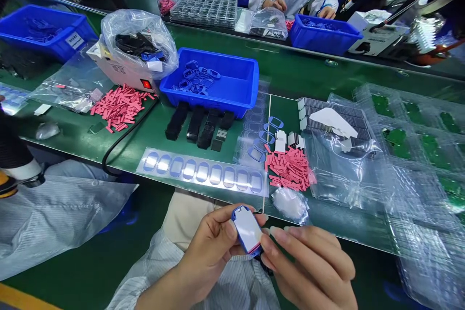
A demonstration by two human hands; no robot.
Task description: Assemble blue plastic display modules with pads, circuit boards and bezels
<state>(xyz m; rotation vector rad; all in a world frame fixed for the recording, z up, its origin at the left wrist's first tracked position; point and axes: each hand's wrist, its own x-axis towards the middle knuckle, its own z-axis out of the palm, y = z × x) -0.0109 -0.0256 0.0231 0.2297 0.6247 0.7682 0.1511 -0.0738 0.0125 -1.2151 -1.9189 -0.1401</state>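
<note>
My left hand [212, 240] is closed round a small blue plastic housing [235, 214], gripping it by its sides above my lap. A white rectangular panel [249, 228] sits inside the housing, and a thin pink strip [255, 248] shows along its lower end. At the lower right corner, the fingertips of my right hand [305, 259] pinch the edge of the housing beside the strip. The housing is tilted, its panel side facing me. Just beyond my hands, pink strips [290, 167] lie heaped on the green bench [218, 193].
A clear sheet of oval films [196, 172] lies along the front edge. Behind it stand stacked black pieces [178, 121] and a blue bin [250, 82] with blue frames. Clear trays [417, 203] with green boards fill the right. Across the bench, a co-worker's hands [276, 4] are visible.
</note>
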